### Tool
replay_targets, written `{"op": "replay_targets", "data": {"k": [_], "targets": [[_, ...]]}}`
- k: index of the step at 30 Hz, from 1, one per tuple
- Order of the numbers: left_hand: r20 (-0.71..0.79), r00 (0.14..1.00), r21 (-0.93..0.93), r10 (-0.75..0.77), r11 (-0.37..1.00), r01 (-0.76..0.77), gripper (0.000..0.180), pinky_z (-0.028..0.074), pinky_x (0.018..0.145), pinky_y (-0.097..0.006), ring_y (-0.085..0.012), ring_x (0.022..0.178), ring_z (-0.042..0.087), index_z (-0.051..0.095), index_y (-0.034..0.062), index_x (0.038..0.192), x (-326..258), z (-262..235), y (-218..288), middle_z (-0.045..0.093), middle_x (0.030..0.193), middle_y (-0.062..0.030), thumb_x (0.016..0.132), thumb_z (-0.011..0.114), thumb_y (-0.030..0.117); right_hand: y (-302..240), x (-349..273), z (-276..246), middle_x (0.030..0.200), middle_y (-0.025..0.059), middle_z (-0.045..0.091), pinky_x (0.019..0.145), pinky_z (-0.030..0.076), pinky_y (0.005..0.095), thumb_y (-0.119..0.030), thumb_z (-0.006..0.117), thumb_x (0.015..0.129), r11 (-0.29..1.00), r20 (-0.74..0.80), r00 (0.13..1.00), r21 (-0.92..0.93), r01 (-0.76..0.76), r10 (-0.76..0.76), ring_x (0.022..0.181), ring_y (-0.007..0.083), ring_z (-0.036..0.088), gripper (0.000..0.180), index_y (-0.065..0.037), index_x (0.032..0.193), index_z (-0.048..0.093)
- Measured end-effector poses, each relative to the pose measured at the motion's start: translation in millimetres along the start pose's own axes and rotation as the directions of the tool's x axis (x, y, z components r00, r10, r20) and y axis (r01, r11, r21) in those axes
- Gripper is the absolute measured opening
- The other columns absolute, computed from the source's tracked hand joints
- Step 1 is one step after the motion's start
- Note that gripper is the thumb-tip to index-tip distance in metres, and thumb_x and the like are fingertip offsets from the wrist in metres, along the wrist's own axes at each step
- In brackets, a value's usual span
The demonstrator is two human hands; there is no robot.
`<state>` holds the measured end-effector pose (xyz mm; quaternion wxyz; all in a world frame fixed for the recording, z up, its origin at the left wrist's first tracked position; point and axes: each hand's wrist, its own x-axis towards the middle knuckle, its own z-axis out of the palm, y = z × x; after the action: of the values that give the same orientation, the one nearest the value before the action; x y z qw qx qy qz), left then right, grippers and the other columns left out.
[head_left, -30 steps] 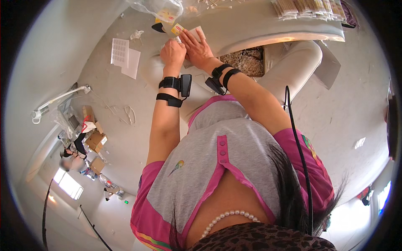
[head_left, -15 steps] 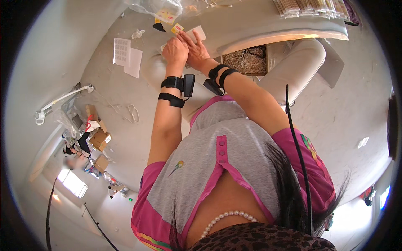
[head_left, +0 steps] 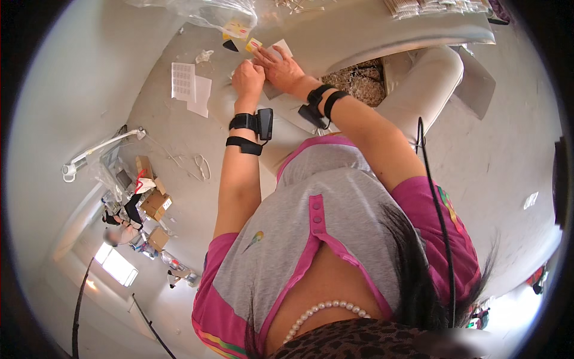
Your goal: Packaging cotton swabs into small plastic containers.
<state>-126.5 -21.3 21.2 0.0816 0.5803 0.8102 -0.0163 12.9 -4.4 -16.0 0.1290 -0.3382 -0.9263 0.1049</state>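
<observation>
hands (head_left: 282, 72): left curled, right outstretched | yellow piece (head_left: 253, 45): flat | bag (head_left: 218, 13): crinkled plastic

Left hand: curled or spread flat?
Curled. The left hand shows its knuckles uppermost, with the fingers bent under and out of sight. Whether it grips anything: cannot tell.

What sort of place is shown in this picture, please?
It may be a small workshop or packing room: a row of packets and loose thin sticks lie on the table, and cardboard boxes are farther off at the left.
</observation>
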Motion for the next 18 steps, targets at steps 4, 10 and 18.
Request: {"op": "replay_targets", "data": {"k": [4, 10, 18], "targets": [[-0.009, 1.000, -0.121, 0.024, 0.992, -0.025, 0.020, 0.053, 0.077, -0.051, -0.0423, 0.085, 0.068, 0.067, 0.0033, 0.085, -6.7, -0.4, -13.7, 0.071, 0.088, -0.0210, 0.087, 0.064, 0.023, 29.9, 13.0, 1.6, 0.145, 0.0080, 0.052, 0.112, 0.039, 0.0451, -0.027, 0.065, 0.090, 0.977, -0.056, 0.997, 0.203, 0.058, -0.048, 0.136, 0.0247, 0.047, 0.049, -0.013, 0.136, 0.057], [-0.010, 1.000, -0.113, -0.002, 0.994, 0.001, 0.019, 0.053, 0.076, -0.051, -0.0415, 0.084, 0.069, 0.069, 0.0043, 0.086, -5.8, 0.5, -7.2, 0.072, 0.087, -0.0195, 0.087, 0.065, 0.023, 51.0, 48.6, 1.5, 0.111, 0.0095, 0.058, 0.091, 0.054, 0.0398, -0.020, 0.076, 0.080, 0.878, -0.036, 0.967, 0.412, 0.244, -0.251, 0.107, 0.0317, 0.063, 0.044, -0.009, 0.120, 0.063], [-0.044, 0.996, -0.144, -0.072, 0.987, 0.065, 0.022, 0.054, 0.077, -0.051, -0.0403, 0.089, 0.069, 0.070, 0.0055, 0.090, -16.2, -3.3, 17.8, 0.072, 0.091, -0.0190, 0.089, 0.067, 0.027, 64.3, 71.8, -1.7, 0.111, 0.0090, 0.059, 0.089, 0.054, 0.0403, -0.018, 0.076, 0.079, 0.804, 0.137, 0.887, 0.500, 0.322, -0.441, 0.107, 0.0318, 0.063, 0.043, -0.012, 0.120, 0.064]]}}
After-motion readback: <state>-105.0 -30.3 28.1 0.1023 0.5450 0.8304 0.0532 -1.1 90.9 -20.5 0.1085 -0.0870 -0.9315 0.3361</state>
